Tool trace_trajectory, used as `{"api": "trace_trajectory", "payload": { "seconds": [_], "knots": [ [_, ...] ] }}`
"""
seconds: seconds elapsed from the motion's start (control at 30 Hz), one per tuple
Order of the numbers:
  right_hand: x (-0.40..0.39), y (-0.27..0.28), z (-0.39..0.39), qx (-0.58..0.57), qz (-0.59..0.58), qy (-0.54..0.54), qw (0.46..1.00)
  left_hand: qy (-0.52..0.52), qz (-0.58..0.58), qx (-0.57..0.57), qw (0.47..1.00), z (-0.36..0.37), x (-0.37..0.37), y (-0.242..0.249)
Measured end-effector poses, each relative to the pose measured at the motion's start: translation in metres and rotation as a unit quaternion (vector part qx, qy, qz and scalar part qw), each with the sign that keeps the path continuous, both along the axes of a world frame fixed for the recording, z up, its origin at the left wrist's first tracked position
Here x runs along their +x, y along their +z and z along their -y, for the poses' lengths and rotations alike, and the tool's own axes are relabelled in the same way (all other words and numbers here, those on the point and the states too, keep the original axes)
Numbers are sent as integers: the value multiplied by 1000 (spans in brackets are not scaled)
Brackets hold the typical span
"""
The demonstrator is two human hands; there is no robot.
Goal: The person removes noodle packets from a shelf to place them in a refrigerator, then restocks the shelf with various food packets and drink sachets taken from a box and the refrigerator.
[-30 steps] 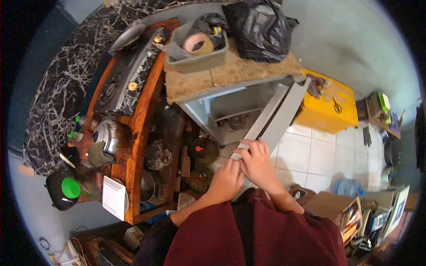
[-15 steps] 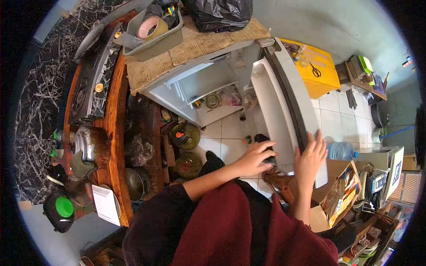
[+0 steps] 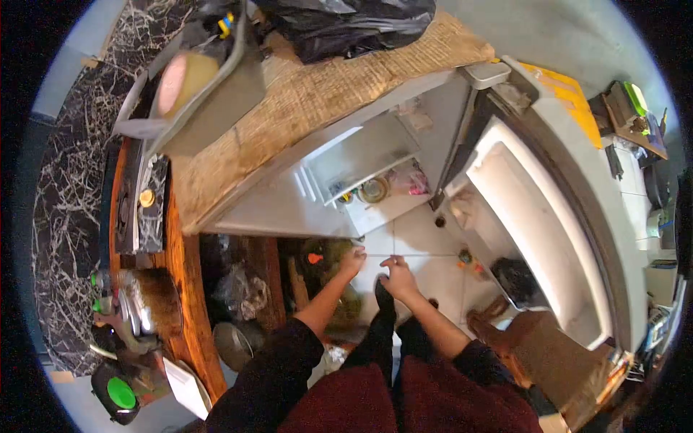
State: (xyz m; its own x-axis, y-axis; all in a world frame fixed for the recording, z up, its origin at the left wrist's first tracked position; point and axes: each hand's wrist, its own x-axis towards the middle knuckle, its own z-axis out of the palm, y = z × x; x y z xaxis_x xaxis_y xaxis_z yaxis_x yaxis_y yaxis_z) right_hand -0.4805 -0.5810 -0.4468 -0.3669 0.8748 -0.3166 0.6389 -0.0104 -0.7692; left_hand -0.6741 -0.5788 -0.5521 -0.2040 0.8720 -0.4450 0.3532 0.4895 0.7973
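In the head view, the fridge (image 3: 267, 216) stands before me with its door (image 3: 628, 238) swung wide to the right. Over the white floor tiles in front of the opening, my left hand (image 3: 352, 263) hovers with loosely bent, slightly blurred fingers and nothing visible in it. Close to its right, my right hand (image 3: 401, 280) holds nothing, its fingers apart. Neither hand touches the fridge or its door. Inside the fridge a round container (image 3: 373, 190) and a pinkish plastic bag (image 3: 413, 180) sit low down, below a shelf edge. White bins (image 3: 556, 231) line the door's inner side.
On the fridge top lie a woven mat (image 3: 310, 94), a black plastic bag (image 3: 354, 29) and a grey basket (image 3: 216, 108) with a tape roll (image 3: 180, 83). A wooden counter (image 3: 189, 317) with a pot (image 3: 155, 296) stands left. A cardboard box (image 3: 563, 353) is at lower right.
My right hand has left the door edge, and both hands are now close together, lower and to the left. The door looks wider open, and my view is closer to the fridge.
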Motion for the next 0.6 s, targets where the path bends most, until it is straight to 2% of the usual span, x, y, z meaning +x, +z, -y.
{"api": "trace_trajectory", "payload": {
  "seconds": [0.03,0.07,0.1,0.17,0.2,0.23,0.27,0.3,0.33,0.37,0.4,0.43,0.47,0.5,0.53,0.57,0.6],
  "knots": [
    [-12,-29,-16,5,-10,-2,1000,-49,-85,-7,995,-14,-3,12],
    [-22,-57,-31,-59,-7,6,998,-95,-167,-21,981,-25,-7,9],
    [-34,-88,-39,-130,-3,18,991,-103,-155,-9,982,-40,-19,-15],
    [-53,-159,-54,-86,10,1,996,-178,-290,100,935,-62,-33,-50],
    [-58,-177,-59,-88,7,-45,995,-207,-352,161,898,-72,-34,-60],
    [-63,-199,-69,-123,20,-32,992,-256,-385,95,881,-90,-30,-53],
    [-66,-211,-76,-133,12,-47,990,-273,-371,158,873,-102,-38,-75],
    [-70,-229,-82,-135,10,-51,989,-260,-432,94,858,-112,-41,-99],
    [-76,-261,-84,-115,-21,-47,992,-249,-433,114,859,-121,-51,-121],
    [-82,-278,-89,-110,-31,-41,993,-276,-454,85,843,-132,-63,-143],
    [-89,-299,-92,-87,-53,-43,994,-278,-502,24,819,-142,-73,-166],
    [-98,-296,-103,-121,-38,-46,991,-281,-545,-35,789,-147,-80,-187],
    [-106,-309,-109,-136,-96,-57,984,-263,-571,-58,776,-151,-79,-186],
    [-119,-335,-116,-119,-95,-45,987,-243,-597,-79,760,-157,-80,-181],
    [-130,-347,-126,-170,-148,-84,971,-211,-572,-12,792,-161,-89,-193],
    [-143,-363,-136,-139,-143,-80,977,-176,-546,56,817,-169,-102,-203],
    [-153,-363,-147,-120,-159,-88,976,-175,-548,49,817,-183,-117,-210]
  ]
}}
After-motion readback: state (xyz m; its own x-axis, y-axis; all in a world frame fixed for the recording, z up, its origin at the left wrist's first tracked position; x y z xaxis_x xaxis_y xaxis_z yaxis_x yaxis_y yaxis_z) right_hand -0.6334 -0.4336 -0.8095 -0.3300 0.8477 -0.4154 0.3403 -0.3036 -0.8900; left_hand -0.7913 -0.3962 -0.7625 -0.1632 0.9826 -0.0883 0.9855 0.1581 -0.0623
